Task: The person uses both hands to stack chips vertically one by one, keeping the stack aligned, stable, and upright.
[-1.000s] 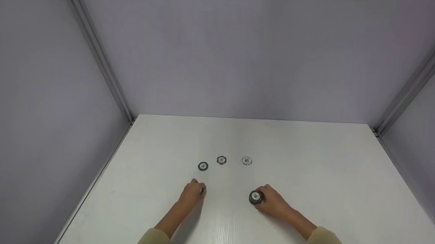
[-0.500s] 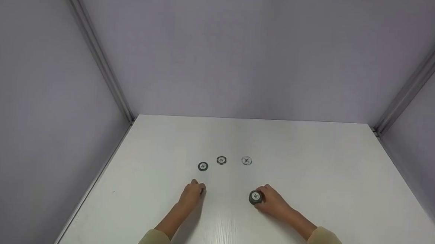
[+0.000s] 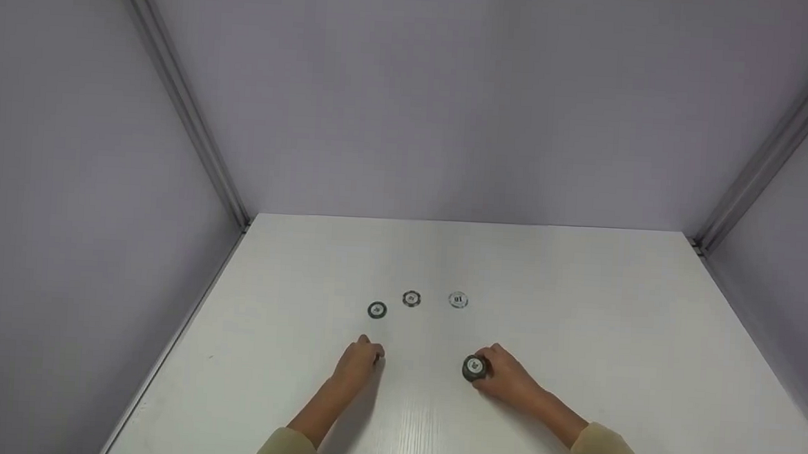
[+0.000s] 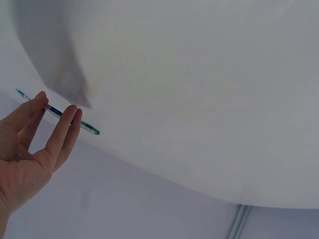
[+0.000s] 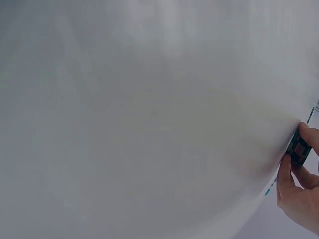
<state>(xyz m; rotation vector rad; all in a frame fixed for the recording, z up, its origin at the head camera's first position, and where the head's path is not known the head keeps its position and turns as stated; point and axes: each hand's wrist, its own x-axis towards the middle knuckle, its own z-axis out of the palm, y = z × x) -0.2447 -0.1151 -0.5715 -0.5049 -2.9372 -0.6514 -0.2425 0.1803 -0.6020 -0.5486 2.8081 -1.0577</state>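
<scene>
At the right of the table's middle, my right hand (image 3: 510,379) grips a short stack of dark poker chips (image 3: 475,367), its light-centred top chip facing up. The right wrist view shows thumb and fingertips on opposite sides of this stack (image 5: 299,148). My left hand (image 3: 355,365) is to the left, over the table, with a dark spot showing at its fingertips in the head view. In the left wrist view a dark, thin poker chip (image 4: 55,110) appears edge-on, pinched between thumb and fingers. Much of it is hidden by the fingers.
Beyond my hands, three single poker chips lie flat on the white table (image 3: 580,298): a dark green one (image 3: 377,310), a black-and-white one (image 3: 411,299) and a white one (image 3: 458,300). Grey walls (image 3: 410,103) enclose the table's back and sides.
My left fingertips have shifted very slightly to the right. The right hand, the stack and the three flat chips stay put.
</scene>
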